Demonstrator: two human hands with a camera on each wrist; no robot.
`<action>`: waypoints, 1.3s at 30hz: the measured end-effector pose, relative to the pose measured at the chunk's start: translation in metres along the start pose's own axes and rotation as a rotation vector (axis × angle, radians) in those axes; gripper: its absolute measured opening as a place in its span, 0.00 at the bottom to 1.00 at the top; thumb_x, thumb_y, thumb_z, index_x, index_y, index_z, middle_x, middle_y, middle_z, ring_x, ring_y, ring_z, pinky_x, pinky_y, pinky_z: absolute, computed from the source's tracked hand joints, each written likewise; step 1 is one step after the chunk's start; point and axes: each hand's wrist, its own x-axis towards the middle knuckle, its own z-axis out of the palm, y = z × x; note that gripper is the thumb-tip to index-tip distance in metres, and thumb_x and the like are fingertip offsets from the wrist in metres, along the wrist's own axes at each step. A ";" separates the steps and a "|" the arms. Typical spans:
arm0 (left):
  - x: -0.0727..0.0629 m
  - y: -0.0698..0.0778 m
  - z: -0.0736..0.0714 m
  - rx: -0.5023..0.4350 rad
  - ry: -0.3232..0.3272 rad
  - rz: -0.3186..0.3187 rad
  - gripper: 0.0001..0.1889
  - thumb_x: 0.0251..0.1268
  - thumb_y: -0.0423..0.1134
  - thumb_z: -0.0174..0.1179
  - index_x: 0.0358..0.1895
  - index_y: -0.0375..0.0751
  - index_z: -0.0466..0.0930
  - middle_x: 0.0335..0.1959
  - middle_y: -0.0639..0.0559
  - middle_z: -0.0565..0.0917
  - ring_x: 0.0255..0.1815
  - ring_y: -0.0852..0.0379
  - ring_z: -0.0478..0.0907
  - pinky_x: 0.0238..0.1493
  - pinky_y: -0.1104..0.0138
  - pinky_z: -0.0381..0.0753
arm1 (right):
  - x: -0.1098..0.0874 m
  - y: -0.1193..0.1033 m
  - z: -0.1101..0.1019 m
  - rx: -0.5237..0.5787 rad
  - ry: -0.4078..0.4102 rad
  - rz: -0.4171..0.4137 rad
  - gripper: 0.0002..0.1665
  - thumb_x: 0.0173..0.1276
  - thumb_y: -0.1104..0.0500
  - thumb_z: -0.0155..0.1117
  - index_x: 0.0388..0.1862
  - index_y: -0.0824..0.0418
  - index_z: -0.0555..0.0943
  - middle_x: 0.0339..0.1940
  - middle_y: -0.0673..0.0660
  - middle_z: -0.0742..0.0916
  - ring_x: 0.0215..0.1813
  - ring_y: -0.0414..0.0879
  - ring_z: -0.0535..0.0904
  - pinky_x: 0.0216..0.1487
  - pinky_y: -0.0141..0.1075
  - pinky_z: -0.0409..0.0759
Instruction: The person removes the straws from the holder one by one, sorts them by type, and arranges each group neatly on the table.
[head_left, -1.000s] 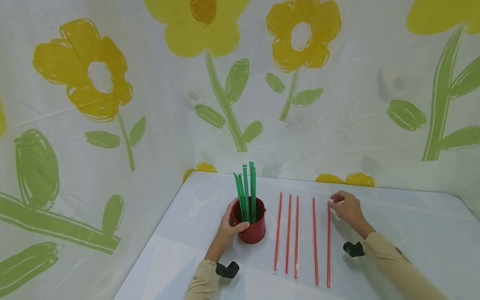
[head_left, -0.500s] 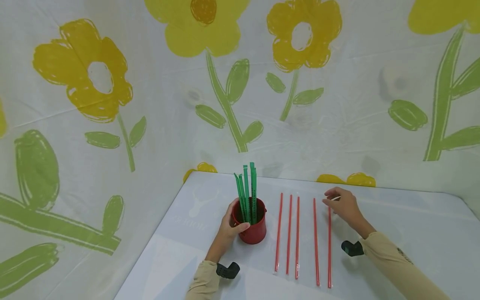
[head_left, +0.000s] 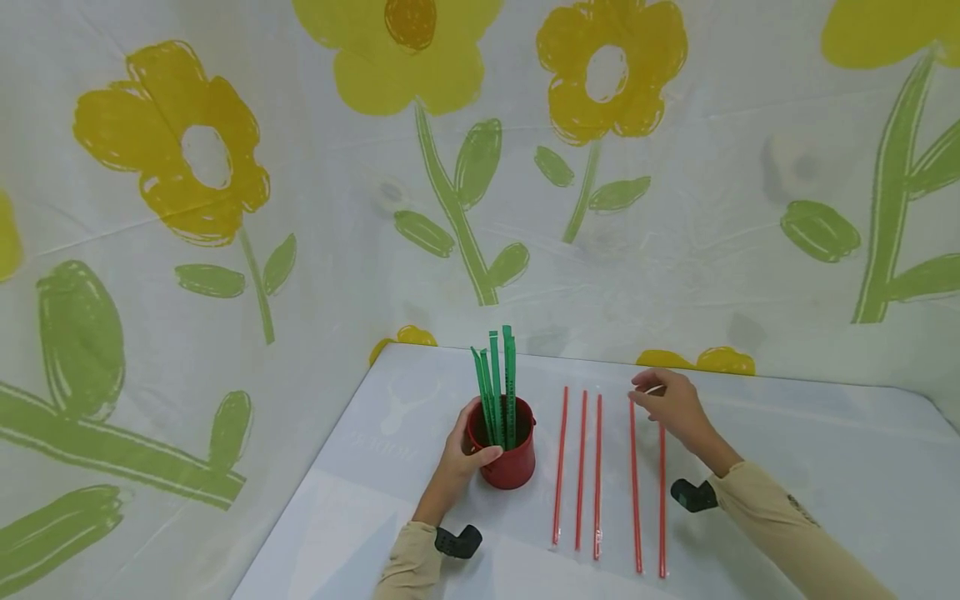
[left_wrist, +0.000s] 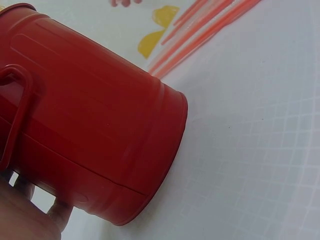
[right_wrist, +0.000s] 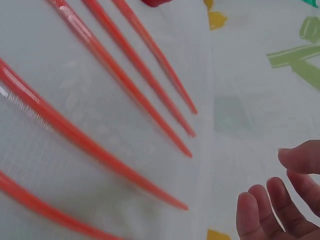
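Observation:
My left hand [head_left: 452, 468] grips a small red metal bucket [head_left: 512, 468] at its left side, thumb across the front. In the left wrist view the bucket's wall [left_wrist: 100, 115] and wire-like handle fill much of the picture. Several green wrapped straws [head_left: 495, 392] stand upright in it. To its right lie several red straws in clear sleeves, side by side. My right hand [head_left: 678, 410] hovers at the far end of the fourth red straw [head_left: 635, 492], fingers loosely bent. In the right wrist view its thumb and fingers [right_wrist: 287, 210] are apart with nothing between them.
Three red straws [head_left: 578, 475] lie closest to the bucket; a wider gap separates them from the other two. The rightmost straw [head_left: 662, 508] passes under the right hand. Behind the white table [head_left: 817, 450] hangs a flower-printed curtain [head_left: 675, 283].
My right hand has moved left, from the far end of the rightmost red straw to that of the fourth. The left hand stays on the bucket, and the straws have not moved.

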 end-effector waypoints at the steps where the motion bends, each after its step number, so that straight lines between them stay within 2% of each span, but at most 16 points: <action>1: 0.000 0.000 0.000 0.001 0.000 0.001 0.38 0.60 0.32 0.57 0.73 0.44 0.50 0.69 0.46 0.62 0.67 0.48 0.58 0.60 0.57 0.70 | -0.001 -0.002 0.001 0.006 0.001 -0.009 0.17 0.65 0.57 0.62 0.48 0.67 0.77 0.42 0.63 0.81 0.40 0.53 0.78 0.34 0.36 0.81; 12: -0.001 0.001 0.000 0.005 0.001 0.003 0.38 0.60 0.33 0.57 0.73 0.44 0.50 0.70 0.46 0.61 0.68 0.48 0.57 0.61 0.55 0.69 | -0.004 -0.027 0.013 0.063 -0.011 -0.077 0.15 0.65 0.59 0.64 0.46 0.67 0.78 0.41 0.62 0.82 0.39 0.52 0.79 0.34 0.36 0.81; 24: -0.001 0.004 0.001 0.000 -0.004 0.008 0.38 0.60 0.33 0.56 0.73 0.42 0.49 0.69 0.44 0.61 0.68 0.48 0.58 0.61 0.55 0.68 | -0.004 -0.045 0.028 0.142 -0.023 -0.161 0.11 0.64 0.62 0.64 0.43 0.66 0.78 0.38 0.60 0.82 0.38 0.52 0.79 0.32 0.36 0.81; 29: -0.001 0.003 0.001 0.004 -0.003 0.014 0.38 0.60 0.33 0.56 0.73 0.42 0.49 0.69 0.44 0.62 0.67 0.47 0.58 0.61 0.56 0.69 | -0.004 -0.055 0.034 0.165 -0.022 -0.178 0.10 0.63 0.62 0.65 0.42 0.65 0.79 0.38 0.59 0.83 0.38 0.52 0.79 0.34 0.42 0.82; 35: -0.002 0.001 0.000 0.009 -0.003 0.013 0.38 0.60 0.33 0.56 0.73 0.43 0.50 0.68 0.44 0.63 0.67 0.47 0.60 0.60 0.56 0.70 | -0.003 -0.067 0.041 0.175 -0.033 -0.164 0.11 0.63 0.61 0.65 0.44 0.63 0.78 0.39 0.58 0.83 0.40 0.51 0.79 0.34 0.40 0.82; 39: -0.002 0.001 0.000 0.004 -0.001 0.005 0.38 0.60 0.33 0.56 0.73 0.43 0.49 0.68 0.45 0.63 0.67 0.47 0.60 0.59 0.57 0.71 | -0.004 -0.075 0.044 0.199 -0.035 -0.168 0.11 0.63 0.61 0.65 0.44 0.63 0.78 0.39 0.59 0.83 0.40 0.52 0.79 0.36 0.45 0.82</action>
